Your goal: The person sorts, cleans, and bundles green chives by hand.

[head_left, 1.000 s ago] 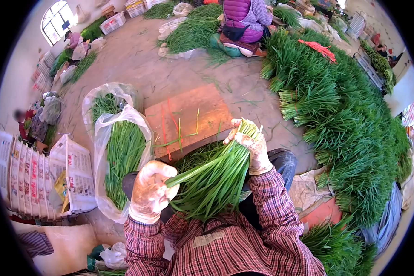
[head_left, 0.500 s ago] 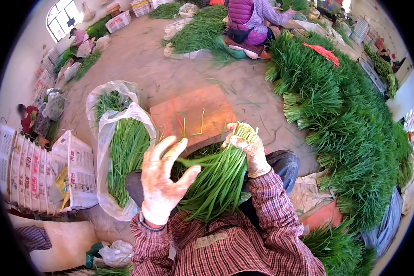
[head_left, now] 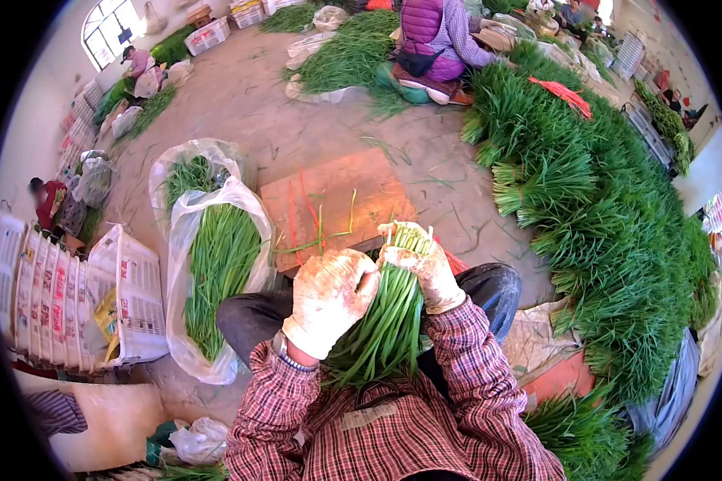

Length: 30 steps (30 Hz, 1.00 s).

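Note:
A bunch of garlic chives [head_left: 389, 321] hangs over my lap with its pale cut ends upward. My right hand [head_left: 427, 271], in a soiled whitish glove, is wrapped around it just below those ends. My left hand [head_left: 329, 298], gloved too, is closed at the bunch's left side, fingers curled toward the stems; what they grip is hidden. Just beyond both hands lies a wooden board [head_left: 337, 200] with red strips [head_left: 290, 212] and a few loose stalks [head_left: 352, 210] on it.
To the left, a clear plastic bag [head_left: 245, 204] holds more chives, beside stacked white crates [head_left: 140, 297]. Tied bunches [head_left: 610, 232] form a long heap on the right, with red ties [head_left: 564, 96] on top. A person in a purple vest [head_left: 421, 32] sits ahead.
My left hand has moved right and in toward the bunch, and its spread fingers have closed. My right hand still holds the bunch, shifted slightly left.

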Available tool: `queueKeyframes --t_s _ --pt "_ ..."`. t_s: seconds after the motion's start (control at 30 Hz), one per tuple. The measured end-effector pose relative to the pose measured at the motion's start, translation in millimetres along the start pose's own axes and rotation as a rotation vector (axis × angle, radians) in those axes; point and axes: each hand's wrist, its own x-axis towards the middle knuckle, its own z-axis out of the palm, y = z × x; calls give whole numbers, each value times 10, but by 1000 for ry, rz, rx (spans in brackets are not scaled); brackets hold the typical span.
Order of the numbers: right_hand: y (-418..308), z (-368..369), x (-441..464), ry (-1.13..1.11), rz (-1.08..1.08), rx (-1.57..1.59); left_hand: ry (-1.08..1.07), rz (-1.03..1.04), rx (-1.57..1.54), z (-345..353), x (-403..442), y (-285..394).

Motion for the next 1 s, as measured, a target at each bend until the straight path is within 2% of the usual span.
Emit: queueKeyframes --t_s 0.03,0.07,0.1,0.17,0.37,0.6,0.8,0.83,0.9,0.93,0.97,1.0 --pt "16 1 9 -32 15 -16 -11 -42 22 -44 30 -18" --pt "58 -45 31 -69 9 -106 78 -19 4 -70 72 -49" --pt "90 -16 35 -78 -29 -163 22 -61 12 -133 118 -45" --pt "88 24 21 -226 107 65 68 5 12 -134 158 -37" --pt "26 25 25 -472 138 27 92 -31 -114 -213 166 -34" --pt "-97 193 -84 -444 150 -82 46 7 -34 -439 207 85" --pt "-41 162 -80 -407 119 -221 164 56 -41 -716 256 139" --pt "-43 145 -80 -413 149 -215 193 41 -108 -765 268 135" --pt "-39 155 -81 -416 156 -211 202 -115 -227 -891 266 118" --pt "-30 176 -85 -386 142 -212 240 -136 -134 -867 247 24" --pt "-28 186 -88 -356 128 -211 76 -171 -32 -896 178 -107" --pt "-26 172 -76 -351 103 -219 62 -141 119 -824 105 -208"
